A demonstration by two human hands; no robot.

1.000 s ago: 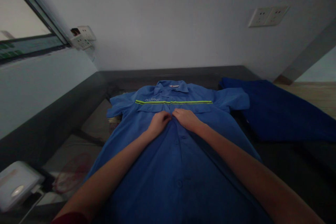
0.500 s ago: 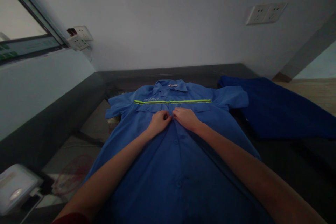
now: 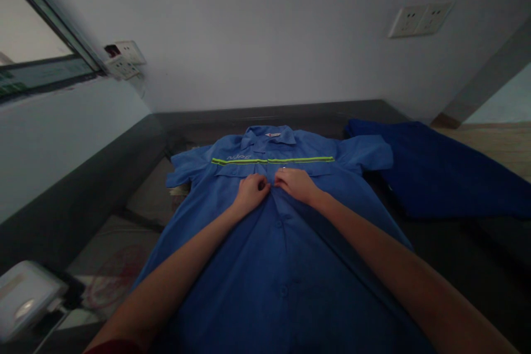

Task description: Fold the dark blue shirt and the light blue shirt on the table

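A blue short-sleeved work shirt point(image 3: 249, 243) lies spread out face up, its collar at the far end and a yellow-green stripe across the chest. At the front opening, just below the stripe, my left hand point(image 3: 252, 191) pinches the edge of the cloth. My right hand point(image 3: 295, 183) pinches the opposite side of the opening, close to the left fingertips. Whatever button sits between the fingers is hidden. Lower on the front, two buttons show, one of them a round blue button point(image 3: 284, 291). The cloth is drawn into folds below my hands.
Dark blue folded fabric point(image 3: 440, 171) lies to the right of the shirt. A pale device point(image 3: 29, 298) stands at the lower left. Wall sockets point(image 3: 420, 20) are on the wall behind, which closes off the far side. A dark-framed window point(image 3: 45, 66) is at the left.
Both hands stay at the shirt's front opening. The right hand's fingers have shifted slightly, and the cloth beneath it is pulled a little differently.
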